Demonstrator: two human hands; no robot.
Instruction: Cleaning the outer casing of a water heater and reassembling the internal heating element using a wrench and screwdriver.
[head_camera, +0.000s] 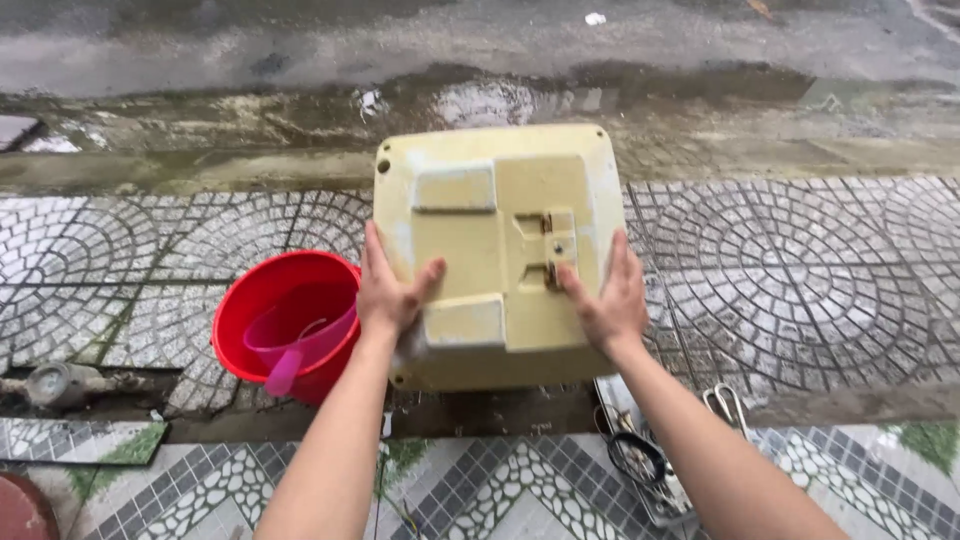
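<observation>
Head view: both hands clasp a yellowed square plastic casing (500, 250), held out over wet patterned paving (800, 270). Left hand (390, 295) presses its palm on the casing's left edge, fingers wrapped round the side, thumb (428, 275) lying across the face beside a raised block. Right hand (612, 300) grips the right edge, fingers spread flat, thumb near the metal latch (556, 252). Just left of the casing stands a red bucket (275, 290) with a pink scoop (300, 345) inside. Below right lies a tray (612, 400) of tools with scissors (640, 460). Open paving stretches right; a wet road (300, 50) lies beyond.
</observation>
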